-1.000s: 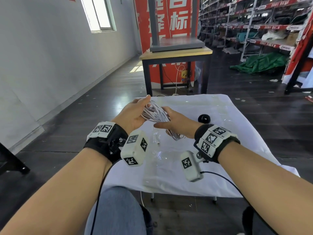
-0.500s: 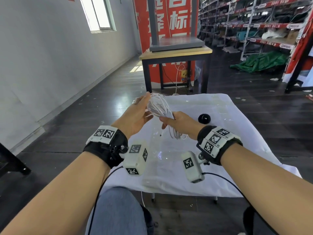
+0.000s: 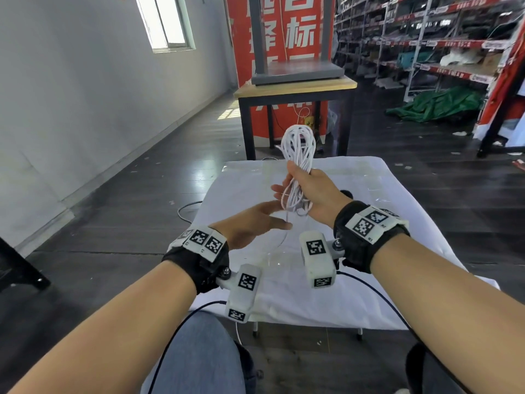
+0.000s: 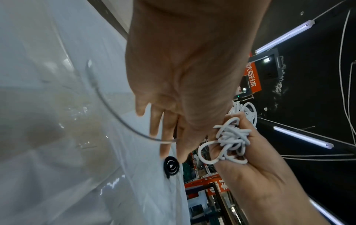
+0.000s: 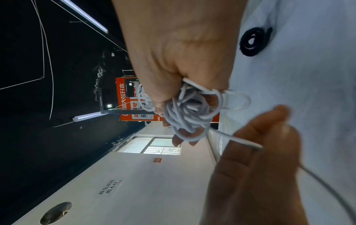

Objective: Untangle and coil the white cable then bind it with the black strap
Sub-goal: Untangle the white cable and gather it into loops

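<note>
White cable (image 3: 299, 155), pale grey in shade. Black strap (image 5: 253, 41) on white tablecloth (image 3: 397, 200). Black wristbands (image 3: 355, 237), black-and-white checker tags (image 3: 366, 223). Red banner (image 3: 295, 38), white characters. Green tarp (image 3: 437, 103).

The tall red banner (image 3: 284, 66) behind the wooden-topped side table carries big white Chinese characters; 标 reads clearly, and 择 beside it is partly cut by a grey post. On the pale wall in the right wrist view, a small black printed sign (image 5: 109, 187) reads 出入口 with a red arrow, its first line too blurred to make out. An orange hanging board (image 5: 134, 109) shows a 6 and a 3. The red price strips (image 3: 426, 44) on the shelving are too small to read.
</note>
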Tool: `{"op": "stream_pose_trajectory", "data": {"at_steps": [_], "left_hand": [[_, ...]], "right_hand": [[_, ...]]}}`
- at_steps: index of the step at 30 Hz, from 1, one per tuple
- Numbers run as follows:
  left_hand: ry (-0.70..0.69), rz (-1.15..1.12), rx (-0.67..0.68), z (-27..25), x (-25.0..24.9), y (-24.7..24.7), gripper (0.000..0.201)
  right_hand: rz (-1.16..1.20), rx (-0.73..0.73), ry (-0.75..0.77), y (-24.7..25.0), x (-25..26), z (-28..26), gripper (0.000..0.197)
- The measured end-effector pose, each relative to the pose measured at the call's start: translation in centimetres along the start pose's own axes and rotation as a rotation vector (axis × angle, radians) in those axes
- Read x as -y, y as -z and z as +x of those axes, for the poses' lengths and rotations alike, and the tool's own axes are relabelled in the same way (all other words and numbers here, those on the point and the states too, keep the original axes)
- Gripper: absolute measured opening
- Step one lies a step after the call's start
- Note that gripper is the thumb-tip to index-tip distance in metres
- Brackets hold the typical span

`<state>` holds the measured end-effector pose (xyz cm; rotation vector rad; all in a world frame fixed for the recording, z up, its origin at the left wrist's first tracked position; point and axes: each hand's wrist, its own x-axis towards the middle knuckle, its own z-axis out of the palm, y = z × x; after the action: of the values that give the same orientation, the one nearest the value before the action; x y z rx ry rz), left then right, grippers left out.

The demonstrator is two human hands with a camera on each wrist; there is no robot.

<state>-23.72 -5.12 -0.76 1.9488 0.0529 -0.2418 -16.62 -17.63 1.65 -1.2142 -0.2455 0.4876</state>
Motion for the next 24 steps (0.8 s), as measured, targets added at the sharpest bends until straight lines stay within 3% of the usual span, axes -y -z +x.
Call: {"op": "stream_pose_trajectory", "data": {"at_steps": [2,5,8,11,13,19,22,24], "left_hand": [[0.030,0.104,0.053,0.0,0.4,-0.4,0.016],[0.088,0.188,0.158,-0.4,1.2,-0.1,0.006],[0.082,0.266,0.215,-1.6,0.9,1.0,0.016],[0.039,0.360,0.240,-2.7,-0.4,2.2,0.018],[-0.017,0.337,0.149,-2.7,-1.1,2.8,0.016],[-0.203,0.572,-0.300,-1.4,-0.7,4.6,0.008],[-0.226,0.540,-0.419,-1.3,0.0,5.2,0.005],[-0.217,0.541,-0.440,-1.2,0.5,5.6,0.003]], "right_hand": [[0.112,-0.022,0.019,-0.1,0.0,0.2,0.030],[0.078,-0.143,0.063,0.5,-0.1,0.6,0.028],[-0.286,-0.280,0.139,2.3,-0.9,1.8,0.031],[-0.627,-0.233,0.165,3.3,-1.8,2.1,0.033],[-0.763,-0.141,0.095,3.1,-2.2,1.7,0.040],[-0.755,0.164,-0.166,1.6,-2.4,-0.1,0.061],[-0.772,0.270,-0.225,1.3,-2.2,-0.5,0.063],[-0.830,0.361,-0.248,1.4,-2.0,-0.6,0.053]]}}
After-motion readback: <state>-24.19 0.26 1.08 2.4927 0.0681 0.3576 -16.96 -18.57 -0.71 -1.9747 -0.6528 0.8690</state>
